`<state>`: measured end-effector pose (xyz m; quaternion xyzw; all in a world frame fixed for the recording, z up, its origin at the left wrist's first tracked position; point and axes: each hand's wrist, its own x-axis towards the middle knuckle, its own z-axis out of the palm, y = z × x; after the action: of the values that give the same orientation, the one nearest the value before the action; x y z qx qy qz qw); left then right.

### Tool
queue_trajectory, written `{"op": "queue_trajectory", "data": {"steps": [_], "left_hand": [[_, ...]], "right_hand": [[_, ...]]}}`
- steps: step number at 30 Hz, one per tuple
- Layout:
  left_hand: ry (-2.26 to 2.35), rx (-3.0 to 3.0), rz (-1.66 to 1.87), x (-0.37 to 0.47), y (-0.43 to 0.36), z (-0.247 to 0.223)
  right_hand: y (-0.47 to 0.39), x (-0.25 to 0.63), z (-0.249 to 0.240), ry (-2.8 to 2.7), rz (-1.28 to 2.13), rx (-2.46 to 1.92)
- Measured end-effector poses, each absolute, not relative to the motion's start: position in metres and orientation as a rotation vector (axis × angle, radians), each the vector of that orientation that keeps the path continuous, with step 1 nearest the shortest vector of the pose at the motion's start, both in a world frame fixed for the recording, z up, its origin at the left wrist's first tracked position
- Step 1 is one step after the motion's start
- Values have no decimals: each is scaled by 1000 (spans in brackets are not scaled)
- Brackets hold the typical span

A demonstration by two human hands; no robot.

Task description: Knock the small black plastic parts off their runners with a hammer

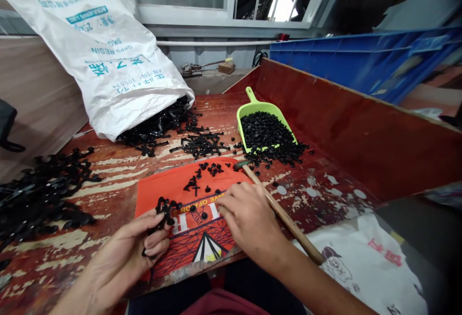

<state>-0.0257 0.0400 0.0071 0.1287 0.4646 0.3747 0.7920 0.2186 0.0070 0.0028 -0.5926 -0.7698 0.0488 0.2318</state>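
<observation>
My left hand (139,240) is closed around a cluster of black plastic parts (166,209), which stick out past the thumb and fingers. Over the orange printed cloth (155,192), my right hand (249,209) hangs with its fingers bent and drawn together; whatever lies between the fingertips is hidden. Small black pieces (212,168) are scattered on the cloth just beyond both hands. A wooden-handled tool (285,214) passes beside my right hand, its green end by the cloth's far corner.
A white resin sack (126,64) spills black parts (159,122) onto the worn red table (111,161). More black parts (43,190) are heaped at left. A green dustpan (249,100) holds small black pieces. A red board (342,117) and blue crate (335,59) border the right.
</observation>
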Motion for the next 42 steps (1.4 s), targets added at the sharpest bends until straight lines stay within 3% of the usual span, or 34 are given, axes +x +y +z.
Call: {"op": "queue_trajectory", "data": {"steps": [10,25,42], "left_hand": [[1011,415,805,-29,45,3],[1161,799,794,-9,52,-5],[1232,829,842,2,57,-13]], "right_hand": [[35,165,-13,-2188,114,-1608],[17,167,-24,-2119,261,-1563],[19,170,-24,-2117,277,-1535]]}}
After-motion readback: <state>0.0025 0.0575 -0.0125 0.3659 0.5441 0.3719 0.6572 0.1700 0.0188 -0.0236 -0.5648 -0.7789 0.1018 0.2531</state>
